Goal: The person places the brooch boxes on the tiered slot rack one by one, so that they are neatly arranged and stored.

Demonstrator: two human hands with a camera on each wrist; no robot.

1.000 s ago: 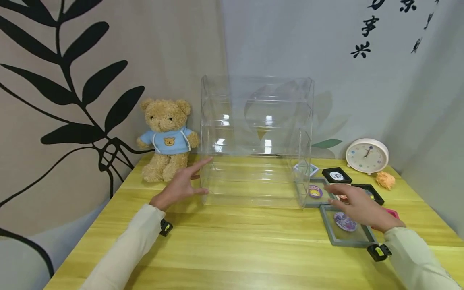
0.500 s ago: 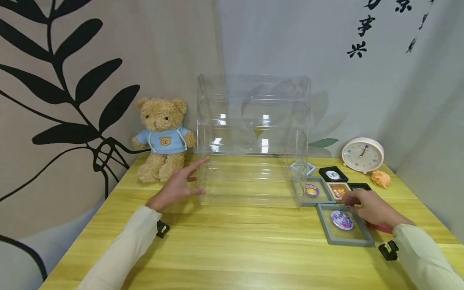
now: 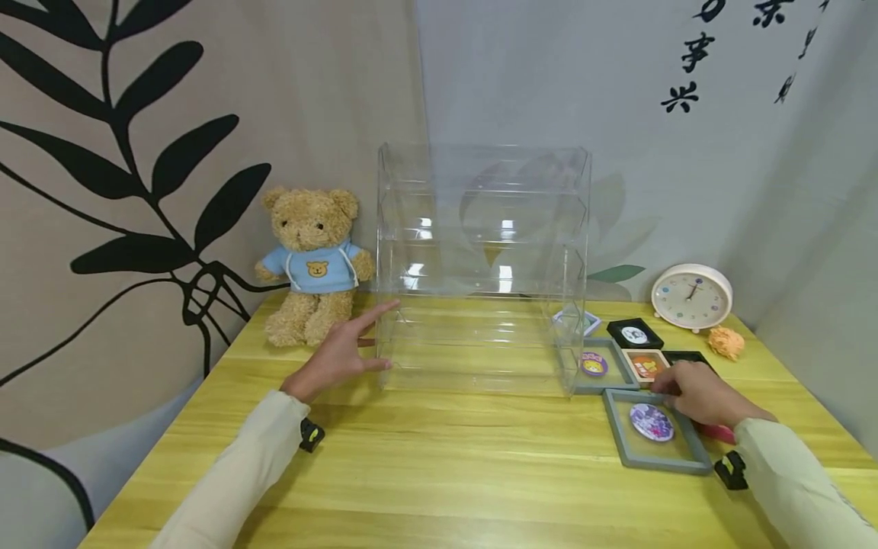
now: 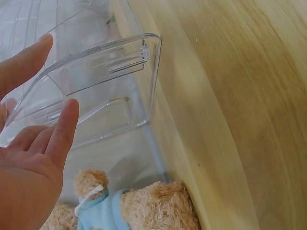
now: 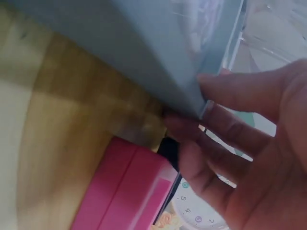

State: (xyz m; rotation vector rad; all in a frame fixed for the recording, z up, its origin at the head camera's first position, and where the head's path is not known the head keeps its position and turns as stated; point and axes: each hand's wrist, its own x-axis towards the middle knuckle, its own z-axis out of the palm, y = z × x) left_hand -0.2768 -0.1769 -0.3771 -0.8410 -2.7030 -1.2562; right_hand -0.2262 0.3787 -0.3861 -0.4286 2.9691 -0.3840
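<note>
My left hand [image 3: 336, 357] reaches to the left side of a clear acrylic tiered display rack [image 3: 480, 293], its thumb and fingers spread. In the left wrist view, the fingertips lie at the rack's transparent side panel [image 4: 108, 57]. On the right, my right hand [image 3: 706, 393] pinches the far right corner of a grey square display frame [image 3: 620, 436]. A round purple badge [image 3: 652, 422] shows inside that frame. In the right wrist view, the thumb presses one face of the grey frame [image 5: 144, 52], with fingers curled behind the corner.
Behind that frame lie another grey frame [image 3: 629, 372], a small light frame [image 3: 645, 366], black cases [image 3: 634, 333] and a pink case [image 3: 719, 433]. A white clock [image 3: 691, 297] and an orange crumpled lump [image 3: 725, 343] stand behind. A teddy bear [image 3: 315, 263] sits left of the rack.
My right hand has moved from above the frames to the front grey frame's far right corner, and its fingers have closed on it. The left hand stays by the rack.
</note>
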